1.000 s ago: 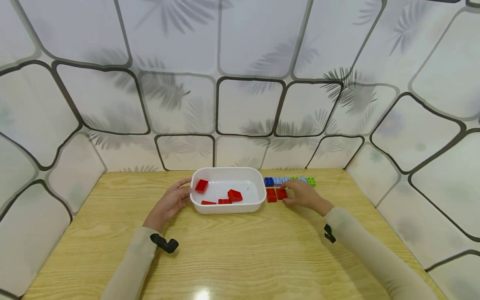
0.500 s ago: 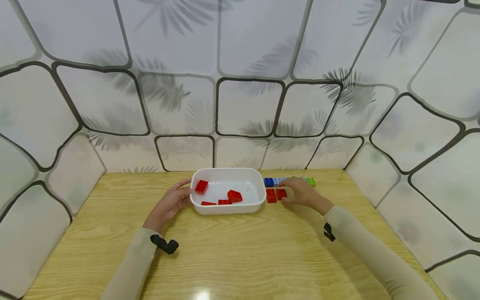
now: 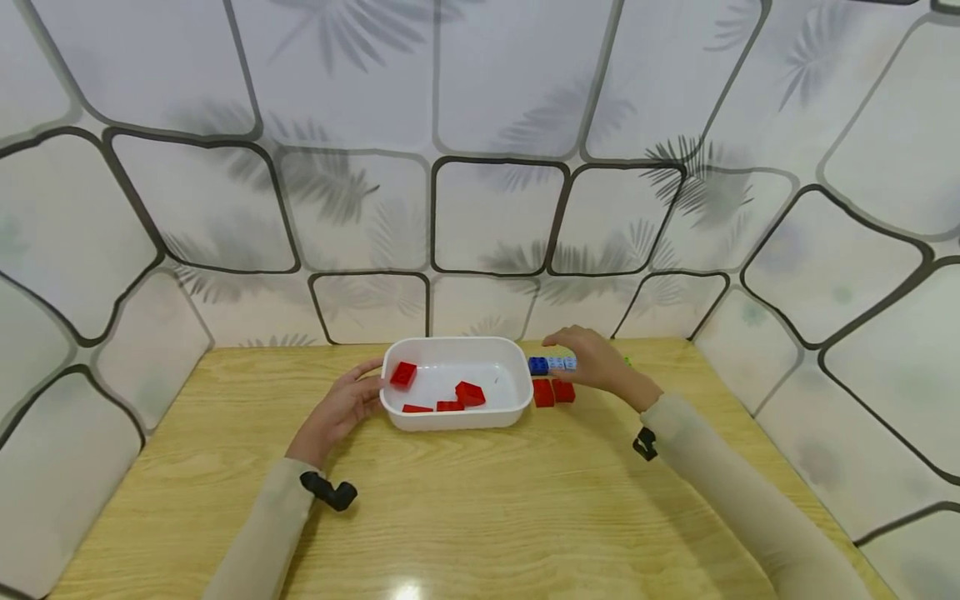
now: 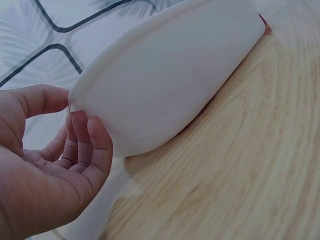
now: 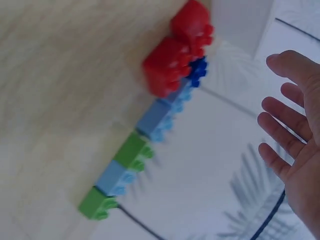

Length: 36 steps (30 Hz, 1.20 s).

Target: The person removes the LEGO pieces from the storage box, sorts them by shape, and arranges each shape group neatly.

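Note:
At the left end of a white plastic box (image 3: 455, 419), my left hand (image 3: 343, 408) grips the rim. The left wrist view shows its thumb at the rim and curled fingers (image 4: 101, 140) against the outer wall. My right hand (image 3: 592, 358) hovers above the toy bricks right of the box, holding nothing, fingers loosely spread. Below it, two red bricks (image 3: 543, 393) sit side by side. Behind them runs a row with a dark blue brick (image 3: 537, 366), light blue bricks (image 3: 556, 363) and green bricks (image 5: 132, 151), partly hidden by this hand in the head view.
Several loose red bricks lie inside the box, one red brick (image 3: 402, 375) at its left end and another red brick (image 3: 470, 393) near the middle. The wooden table (image 3: 465, 508) extends toward me. A patterned wall (image 3: 480, 217) stands close behind the box and bricks.
My right hand has let go of the right-hand red brick and risen up and back over the row. That brick stays beside the other red one. My left hand and the box are still.

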Tool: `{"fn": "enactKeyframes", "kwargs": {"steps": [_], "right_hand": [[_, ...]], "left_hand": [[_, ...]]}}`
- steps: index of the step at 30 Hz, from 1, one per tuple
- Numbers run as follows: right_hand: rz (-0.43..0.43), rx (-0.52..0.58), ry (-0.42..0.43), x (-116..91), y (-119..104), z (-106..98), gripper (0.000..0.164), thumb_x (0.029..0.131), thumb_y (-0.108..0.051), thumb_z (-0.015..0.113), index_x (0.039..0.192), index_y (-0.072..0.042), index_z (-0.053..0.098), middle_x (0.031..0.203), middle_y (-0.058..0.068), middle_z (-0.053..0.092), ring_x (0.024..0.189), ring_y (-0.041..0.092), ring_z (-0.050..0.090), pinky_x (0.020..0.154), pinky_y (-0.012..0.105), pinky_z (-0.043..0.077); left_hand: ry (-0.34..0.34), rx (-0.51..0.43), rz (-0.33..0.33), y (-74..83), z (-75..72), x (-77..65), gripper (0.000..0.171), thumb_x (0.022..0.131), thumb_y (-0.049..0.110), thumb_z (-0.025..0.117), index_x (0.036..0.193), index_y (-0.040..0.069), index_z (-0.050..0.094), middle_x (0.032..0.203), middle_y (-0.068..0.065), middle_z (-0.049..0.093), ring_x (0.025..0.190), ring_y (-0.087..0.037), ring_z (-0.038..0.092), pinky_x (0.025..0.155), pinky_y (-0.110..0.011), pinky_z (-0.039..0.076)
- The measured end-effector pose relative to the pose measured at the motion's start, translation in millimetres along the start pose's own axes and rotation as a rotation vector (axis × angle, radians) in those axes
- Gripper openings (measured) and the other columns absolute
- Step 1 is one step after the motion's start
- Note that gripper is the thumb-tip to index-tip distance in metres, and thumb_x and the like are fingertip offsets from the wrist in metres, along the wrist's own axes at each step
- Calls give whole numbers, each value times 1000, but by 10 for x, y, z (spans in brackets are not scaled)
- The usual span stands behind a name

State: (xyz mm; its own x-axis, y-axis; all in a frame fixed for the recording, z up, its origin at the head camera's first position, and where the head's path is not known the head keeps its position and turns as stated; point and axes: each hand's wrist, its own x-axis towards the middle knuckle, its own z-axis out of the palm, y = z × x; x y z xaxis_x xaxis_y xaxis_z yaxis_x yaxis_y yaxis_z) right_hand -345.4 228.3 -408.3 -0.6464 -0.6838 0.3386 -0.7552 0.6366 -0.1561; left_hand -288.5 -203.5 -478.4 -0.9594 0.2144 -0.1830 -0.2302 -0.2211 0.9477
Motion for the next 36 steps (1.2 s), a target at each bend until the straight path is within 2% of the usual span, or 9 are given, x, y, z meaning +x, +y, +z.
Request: {"fn": "enactKeyframes", "kwargs": {"steps": [3,8,12,18,28,36], "right_hand": [[-6,-16,-29,133,-134,-65,41,83,-16,84,120,-4,71,117,12,73,106,32,66,93,51,56],[-42,-16,-89,351,-378,-102,39,86,-18,82,121,-3,71,119,13,72,109,32,66,97,50,54],[-85,-17,-121,484,-537,-32,37,87,-19,81,119,-4,71,118,13,73,110,31,66,101,50,52],[-207,-21,-110,628,-698,157,36,85,-19,83,116,-5,70,113,9,74,106,27,66,97,44,53],[-188,-19,-261,739,-831,313,33,86,-15,82,117,-8,73,116,6,73,110,26,64,97,44,53],[-277,-26,-357,760,-877,396,33,86,-10,81,118,-10,75,121,4,74,115,25,64,103,43,50]], "left_hand": [[-7,-6,-1,5,0,-15,61,105,11,55,159,3,26,113,9,68,98,-5,65,84,-22,54],[-17,-23,8,11,-13,-25,61,106,10,53,159,4,25,111,10,68,98,-5,65,84,-22,55],[-42,-44,30,-8,-27,-25,59,106,8,51,158,2,23,105,11,70,94,-3,65,82,-21,55],[-65,-62,47,-38,-23,-15,56,107,5,48,157,0,23,100,12,72,92,-2,67,80,-20,55],[-40,-39,41,-39,6,9,60,105,7,53,157,0,25,101,11,72,94,-3,67,81,-21,55],[-49,-42,43,-40,-17,-8,62,106,7,51,159,0,20,98,13,72,93,-2,66,81,-20,54]]}}
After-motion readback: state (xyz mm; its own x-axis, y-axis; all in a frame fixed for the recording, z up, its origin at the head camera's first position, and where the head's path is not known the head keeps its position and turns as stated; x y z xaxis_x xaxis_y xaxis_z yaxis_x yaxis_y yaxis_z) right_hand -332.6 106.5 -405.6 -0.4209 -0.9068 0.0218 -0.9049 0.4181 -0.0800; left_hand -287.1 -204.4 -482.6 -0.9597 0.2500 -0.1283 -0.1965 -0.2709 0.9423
